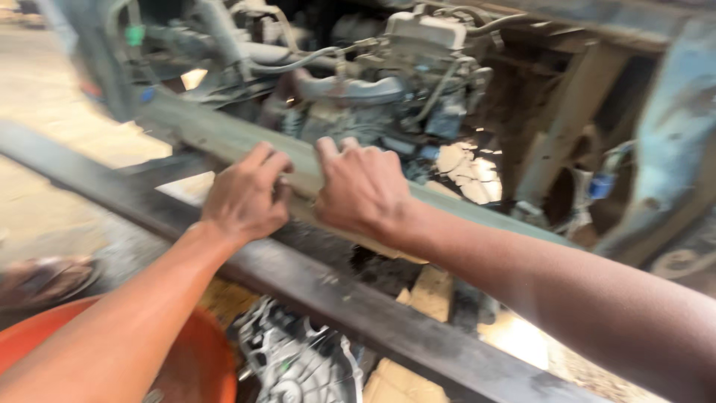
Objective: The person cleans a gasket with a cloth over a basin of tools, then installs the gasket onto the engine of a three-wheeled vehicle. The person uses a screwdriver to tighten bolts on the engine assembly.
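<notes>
From the head camera, a long grey-green metal bar (224, 134), judged stiff, heavy and grimy-slick, runs left to right before an engine (388, 82); the left hand (246, 198) and right hand (362, 186) rest mid-bar, each grip curled over its far edge.

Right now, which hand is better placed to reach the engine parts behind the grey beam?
Probably the right hand: it rests over the grey beam directly below the engine parts. The left hand sits further aside.
</notes>
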